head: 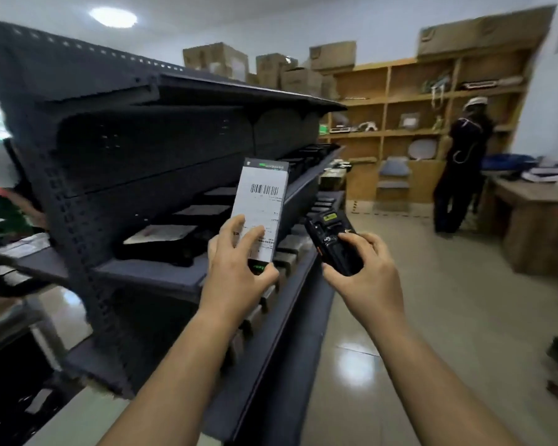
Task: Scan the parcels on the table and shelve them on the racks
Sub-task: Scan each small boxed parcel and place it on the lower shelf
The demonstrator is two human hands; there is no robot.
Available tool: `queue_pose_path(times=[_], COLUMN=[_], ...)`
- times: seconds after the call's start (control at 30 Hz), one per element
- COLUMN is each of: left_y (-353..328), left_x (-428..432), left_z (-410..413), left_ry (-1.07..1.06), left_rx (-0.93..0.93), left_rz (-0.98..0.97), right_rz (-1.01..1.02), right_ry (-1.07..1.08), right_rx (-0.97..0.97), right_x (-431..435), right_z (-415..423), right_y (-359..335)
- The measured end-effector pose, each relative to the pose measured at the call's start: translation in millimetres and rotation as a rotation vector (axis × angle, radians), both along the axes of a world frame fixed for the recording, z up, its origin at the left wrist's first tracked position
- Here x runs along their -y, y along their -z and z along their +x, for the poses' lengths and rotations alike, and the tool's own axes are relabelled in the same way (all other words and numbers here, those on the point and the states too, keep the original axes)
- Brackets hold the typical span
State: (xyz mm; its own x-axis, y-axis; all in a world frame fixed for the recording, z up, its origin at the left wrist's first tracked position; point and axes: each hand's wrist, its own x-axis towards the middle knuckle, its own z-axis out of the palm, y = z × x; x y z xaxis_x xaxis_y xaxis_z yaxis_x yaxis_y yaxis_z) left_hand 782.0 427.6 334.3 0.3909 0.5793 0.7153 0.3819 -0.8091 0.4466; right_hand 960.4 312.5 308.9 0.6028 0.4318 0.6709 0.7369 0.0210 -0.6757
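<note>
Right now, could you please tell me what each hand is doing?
Left hand: holding the parcel.
Right hand: holding the scanner.

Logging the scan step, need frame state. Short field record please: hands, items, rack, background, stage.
left hand: grips a slim parcel upright, label facing the camera
label: white, barcode near its top
right hand: holds a black scanner beside the parcel, apart from it
rack: dark metal, on the left; shelved parcels lie flat on it
background: another person stands at wooden shelving; cardboard box on top of it
stage: parcel in hand, not yet shelved
</note>
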Motion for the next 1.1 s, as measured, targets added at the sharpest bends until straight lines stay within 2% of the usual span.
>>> queue_pose_path(times=[0.17,0.37,0.7,1.1], left_y=[16,41,84,79], left_x=[-10,-49,-208,-379], left_z=[153,289,472,778], left_ry=[0.151,0.201,0.187,0.358], left_rx=[-0.012,-0.025,-0.071,-0.092], left_rz=[-0.007,-0.074,-0.122,-0.148], right_rz=[0.011,-0.057,-0.169,-0.200], right_ry=[0.177,0.230,0.194,0.318], right_rx=[-0.021,-0.025,-0.027,-0.073], right_x=[19,-7,-161,-307], right_z=[131,263,447,717], right_y=[24,34,64,56])
